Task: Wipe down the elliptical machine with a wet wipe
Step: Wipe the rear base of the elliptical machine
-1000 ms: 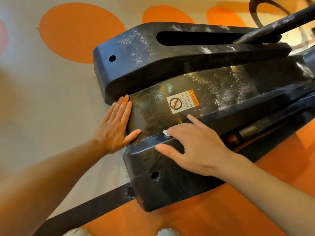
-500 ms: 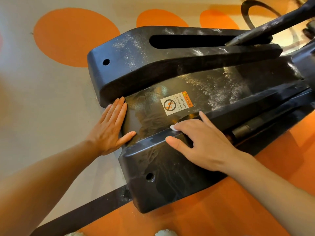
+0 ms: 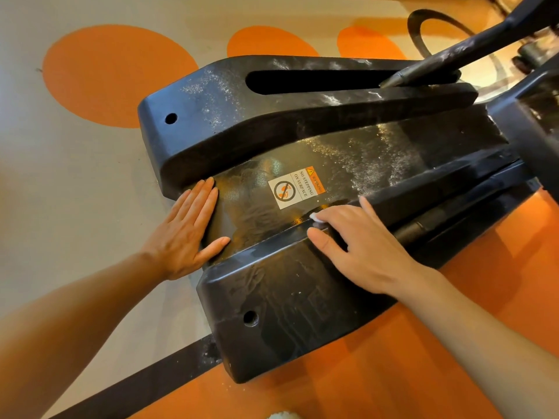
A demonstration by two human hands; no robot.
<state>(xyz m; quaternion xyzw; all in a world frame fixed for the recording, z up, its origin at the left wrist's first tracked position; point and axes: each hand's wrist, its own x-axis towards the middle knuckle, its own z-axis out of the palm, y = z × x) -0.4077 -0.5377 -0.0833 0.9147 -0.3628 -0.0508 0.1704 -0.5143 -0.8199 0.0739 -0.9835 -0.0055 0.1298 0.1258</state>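
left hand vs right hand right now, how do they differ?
The left hand lies flat, fingers straight, at the base's end edge; the right hand has bent fingers on the near rail. The left holds nothing; the right presses a white wipe, mostly hidden under its fingertips. The left is clear of the warning label; the right sits just below it. Both touch the base.

We find the warning sticker (image 3: pixel 296 188) on the elliptical machine (image 3: pixel 272 140); left of it lies our left hand (image 3: pixel 184 234), just right of it our right hand (image 3: pixel 360 246) over the wet wipe (image 3: pixel 316 218).
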